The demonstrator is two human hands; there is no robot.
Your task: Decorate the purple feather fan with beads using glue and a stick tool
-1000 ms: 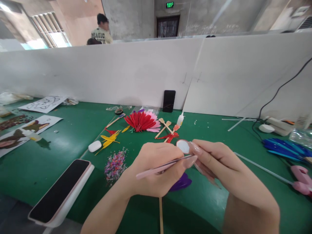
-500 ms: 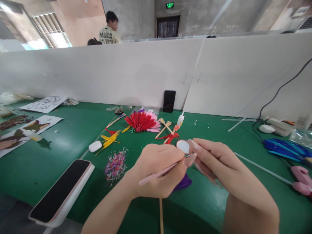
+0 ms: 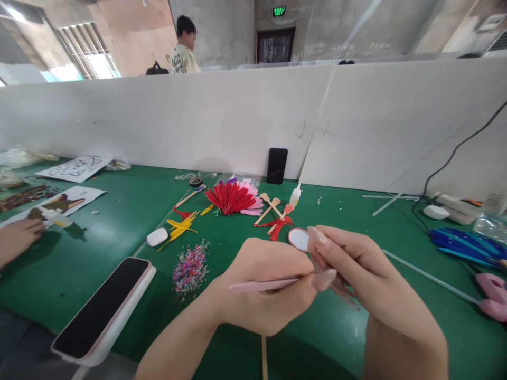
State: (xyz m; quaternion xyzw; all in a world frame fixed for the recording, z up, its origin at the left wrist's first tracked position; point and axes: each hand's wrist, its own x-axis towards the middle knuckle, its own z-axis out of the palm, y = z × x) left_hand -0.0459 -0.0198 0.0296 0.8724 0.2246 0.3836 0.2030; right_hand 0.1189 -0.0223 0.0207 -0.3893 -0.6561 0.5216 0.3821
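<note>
Pink and thin, a stick (image 3: 257, 286) is sitting in the curled left hand (image 3: 273, 285), over the green table (image 3: 340, 327). Beside it, the right hand (image 3: 352, 258) is pinching its fingers together; I cannot tell what is between them. One round white disc (image 3: 298, 239) is showing by its fingertips. Red feathers (image 3: 231, 199) are lying farther back.

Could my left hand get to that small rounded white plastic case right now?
Probably, yes. Your left hand looks close enough, but it's gripping a slim pink tool, and a low pile of multicoloured shreds lies between; lifting over should clear it.
</note>
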